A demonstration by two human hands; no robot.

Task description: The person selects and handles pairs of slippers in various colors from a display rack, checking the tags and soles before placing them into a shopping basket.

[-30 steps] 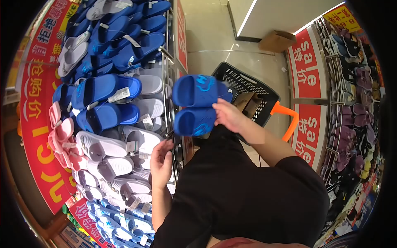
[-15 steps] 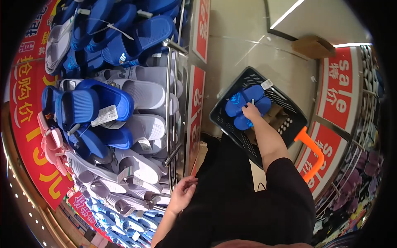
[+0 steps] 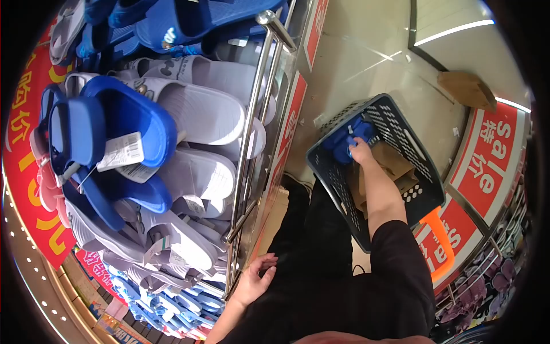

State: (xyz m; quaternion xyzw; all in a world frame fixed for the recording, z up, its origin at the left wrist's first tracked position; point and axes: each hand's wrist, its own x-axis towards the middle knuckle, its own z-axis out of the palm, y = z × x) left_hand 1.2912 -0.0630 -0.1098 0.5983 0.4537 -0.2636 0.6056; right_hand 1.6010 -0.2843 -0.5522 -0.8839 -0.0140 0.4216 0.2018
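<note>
**Blue pair going down into the basket**

Half a second ago the right hand was holding the blue slippers at the mouth of the basket. Now the arm is reaching deeper, and the pair is sitting low inside, in the far corner, just beside the cardboard box. The view is also tipping closer to the display rack's metal rail.

The right fingers are wrapping over the near end of the pair, clamped on it. The slippers are lying just beyond the fingertips, touching them, on the side away from the body.

The two slippers are lying pressed together. Their long axis is running along the basket's far wall, slanting up and to the right in the head view. Which end is the toe I cannot tell.

The left hand is hanging by the thigh near the foot of the rail, fingers loosely apart and gripping nothing.
</note>
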